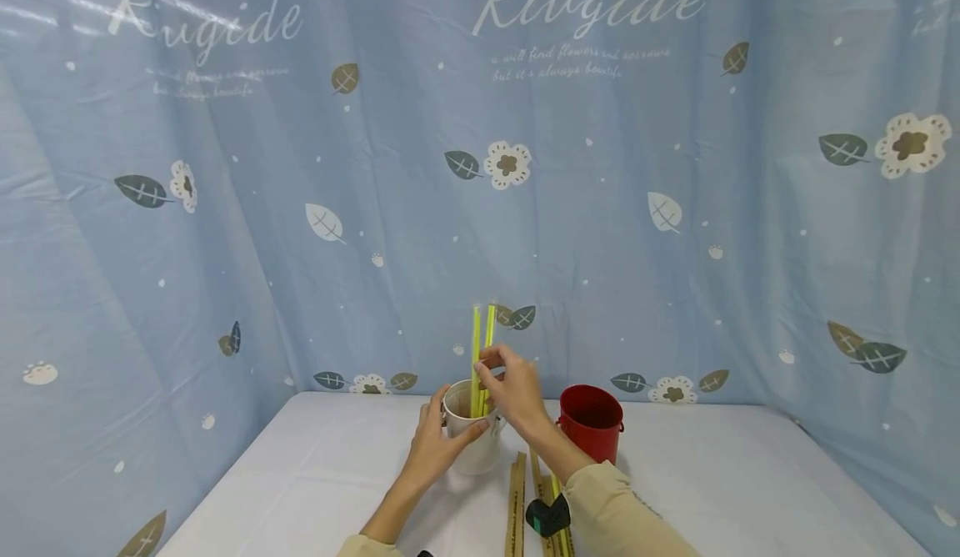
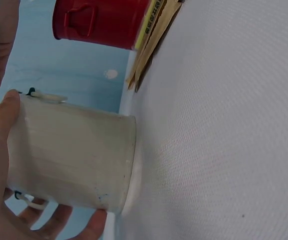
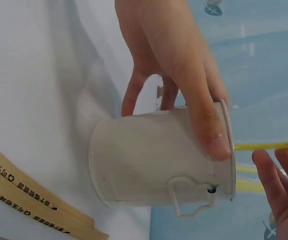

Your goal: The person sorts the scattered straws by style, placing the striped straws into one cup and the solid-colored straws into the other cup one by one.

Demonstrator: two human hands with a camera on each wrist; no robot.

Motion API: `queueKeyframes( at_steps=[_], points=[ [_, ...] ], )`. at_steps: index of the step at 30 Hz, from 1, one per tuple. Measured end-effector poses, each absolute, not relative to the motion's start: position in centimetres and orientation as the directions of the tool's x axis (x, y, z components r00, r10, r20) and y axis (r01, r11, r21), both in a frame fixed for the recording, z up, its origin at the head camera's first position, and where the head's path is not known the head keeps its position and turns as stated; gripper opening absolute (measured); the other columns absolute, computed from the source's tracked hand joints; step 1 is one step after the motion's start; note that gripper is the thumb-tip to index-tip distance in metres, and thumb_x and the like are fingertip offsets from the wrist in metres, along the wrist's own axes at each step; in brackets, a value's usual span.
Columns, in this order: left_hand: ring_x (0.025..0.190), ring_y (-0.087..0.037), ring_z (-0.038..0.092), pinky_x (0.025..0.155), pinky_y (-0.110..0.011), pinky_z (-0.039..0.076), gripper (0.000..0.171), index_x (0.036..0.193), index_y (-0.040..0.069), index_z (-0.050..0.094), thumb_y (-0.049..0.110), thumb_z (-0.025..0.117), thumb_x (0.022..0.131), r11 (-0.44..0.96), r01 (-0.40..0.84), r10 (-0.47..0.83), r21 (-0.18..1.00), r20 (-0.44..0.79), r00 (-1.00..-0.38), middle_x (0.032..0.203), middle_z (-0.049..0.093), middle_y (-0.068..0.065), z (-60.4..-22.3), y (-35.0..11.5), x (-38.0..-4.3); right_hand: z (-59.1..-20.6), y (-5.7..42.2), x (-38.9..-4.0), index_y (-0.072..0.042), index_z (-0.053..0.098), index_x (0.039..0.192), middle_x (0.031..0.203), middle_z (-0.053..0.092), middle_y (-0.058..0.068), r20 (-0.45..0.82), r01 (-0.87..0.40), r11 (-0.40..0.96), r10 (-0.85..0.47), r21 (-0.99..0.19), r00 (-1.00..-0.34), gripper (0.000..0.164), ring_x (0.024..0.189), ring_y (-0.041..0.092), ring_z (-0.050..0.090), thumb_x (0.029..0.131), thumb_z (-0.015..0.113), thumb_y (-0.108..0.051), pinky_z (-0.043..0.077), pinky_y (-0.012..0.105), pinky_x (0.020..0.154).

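My left hand grips the white metal bucket round its side, the thumb near the rim. The bucket stands upright on the table, with small handles showing at its sides in the left wrist view. Several slim yellow straws rise out of it, their upper ends in clear wrapping. Over the rim, my right hand pinches one yellow straw between thumb and fingertips. Its lower end is hidden inside the bucket. Two more yellow straws stand beside it in the right wrist view.
A red bucket stands right of the white one, partly behind my right forearm. Printed brown paper-wrapped strips and a yellow straw lie in front, partly under the right arm. A patterned blue curtain hangs behind the white-covered table.
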State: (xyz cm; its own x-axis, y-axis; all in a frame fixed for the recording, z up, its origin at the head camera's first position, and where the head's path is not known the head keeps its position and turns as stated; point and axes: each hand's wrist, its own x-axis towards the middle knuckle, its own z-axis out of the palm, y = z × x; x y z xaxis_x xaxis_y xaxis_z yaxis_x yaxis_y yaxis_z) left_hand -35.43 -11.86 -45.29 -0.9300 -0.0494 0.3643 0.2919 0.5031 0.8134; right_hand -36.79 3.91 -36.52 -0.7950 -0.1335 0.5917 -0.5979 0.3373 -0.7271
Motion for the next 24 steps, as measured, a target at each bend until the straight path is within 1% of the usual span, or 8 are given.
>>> queueKeyframes(
  at_steps=[2, 4, 6, 9, 15, 20, 22, 24],
  points=[
    [0.122, -0.035, 0.054, 0.09, -0.055, 0.049, 0.095, 0.153, 0.023, 0.028, 0.06, 0.074, 0.078, 0.503, 0.293, -0.047, 0.813, 0.365, -0.93, 0.139, 0.044, -0.016, -45.3, -11.9, -35.4, -36.7, 3.8, -36.8, -0.006, 0.063, 0.109, 0.096, 0.071, 0.013, 0.588, -0.595, 0.339, -0.136, -0.729, -0.798, 0.016, 0.071, 0.031, 0.072, 0.095, 0.065, -0.014, 0.057, 0.033, 0.051],
    [0.122, -0.035, 0.054, 0.091, -0.055, 0.049, 0.095, 0.153, 0.024, 0.028, 0.059, 0.074, 0.078, 0.502, 0.295, -0.046, 0.813, 0.366, -0.93, 0.139, 0.044, -0.016, -45.3, -11.9, -35.4, -36.8, 3.8, -36.8, -0.006, 0.064, 0.108, 0.096, 0.072, 0.013, 0.587, -0.594, 0.351, -0.139, -0.724, -0.797, 0.016, 0.07, 0.03, 0.072, 0.095, 0.065, -0.014, 0.055, 0.026, 0.048],
    [0.122, -0.036, 0.054, 0.091, -0.055, 0.049, 0.094, 0.153, 0.024, 0.028, 0.059, 0.074, 0.078, 0.502, 0.298, -0.045, 0.812, 0.368, -0.929, 0.138, 0.044, -0.016, -45.3, -11.9, -35.4, -36.9, 3.7, -36.9, -0.006, 0.064, 0.107, 0.095, 0.072, 0.013, 0.584, -0.591, 0.363, -0.14, -0.721, -0.799, 0.015, 0.07, 0.03, 0.072, 0.094, 0.066, -0.013, 0.053, 0.023, 0.047],
    [0.123, -0.036, 0.054, 0.091, -0.055, 0.049, 0.094, 0.153, 0.024, 0.028, 0.059, 0.074, 0.079, 0.501, 0.297, -0.046, 0.813, 0.368, -0.929, 0.138, 0.044, -0.016, -45.3, -11.9, -35.5, -37.1, 3.8, -37.0, -0.005, 0.066, 0.104, 0.094, 0.072, 0.012, 0.584, -0.588, 0.388, -0.142, -0.71, -0.799, 0.014, 0.068, 0.027, 0.071, 0.092, 0.068, -0.012, 0.051, 0.02, 0.046],
    [0.123, -0.036, 0.053, 0.09, -0.054, 0.049, 0.094, 0.153, 0.025, 0.027, 0.058, 0.074, 0.079, 0.494, 0.295, -0.048, 0.818, 0.364, -0.93, 0.138, 0.044, -0.016, -45.3, -11.9, -35.3, -37.5, 4.2, -37.2, -0.005, 0.07, 0.103, 0.096, 0.073, 0.011, 0.579, -0.596, 0.413, -0.182, -0.689, -0.795, 0.013, 0.07, 0.022, 0.071, 0.091, 0.069, -0.01, 0.056, 0.026, 0.052],
    [0.122, -0.036, 0.053, 0.089, -0.054, 0.049, 0.093, 0.153, 0.024, 0.027, 0.057, 0.074, 0.079, 0.491, 0.299, -0.046, 0.818, 0.367, -0.929, 0.139, 0.043, -0.017, -45.2, -11.8, -35.3, -37.5, 5.2, -37.0, -0.005, 0.071, 0.105, 0.097, 0.071, 0.013, 0.564, -0.599, 0.37, -0.21, -0.71, -0.799, 0.014, 0.074, 0.032, 0.072, 0.091, 0.068, -0.009, 0.058, 0.034, 0.055],
    [0.122, -0.035, 0.053, 0.089, -0.054, 0.049, 0.093, 0.153, 0.024, 0.028, 0.057, 0.074, 0.079, 0.492, 0.298, -0.045, 0.818, 0.366, -0.93, 0.139, 0.043, -0.016, -45.2, -11.8, -35.3, -37.4, 5.7, -36.8, -0.004, 0.071, 0.105, 0.096, 0.071, 0.013, 0.559, -0.594, 0.354, -0.206, -0.723, -0.803, 0.015, 0.073, 0.034, 0.071, 0.091, 0.068, -0.009, 0.058, 0.034, 0.054],
    [0.122, -0.035, 0.053, 0.09, -0.054, 0.049, 0.093, 0.153, 0.024, 0.028, 0.058, 0.074, 0.079, 0.492, 0.296, -0.047, 0.819, 0.364, -0.93, 0.139, 0.044, -0.015, -45.2, -11.8, -35.3, -37.3, 6.2, -36.5, -0.003, 0.071, 0.106, 0.095, 0.07, 0.013, 0.558, -0.593, 0.345, -0.205, -0.728, -0.804, 0.016, 0.071, 0.034, 0.071, 0.091, 0.069, -0.01, 0.057, 0.034, 0.053]
  ],
)
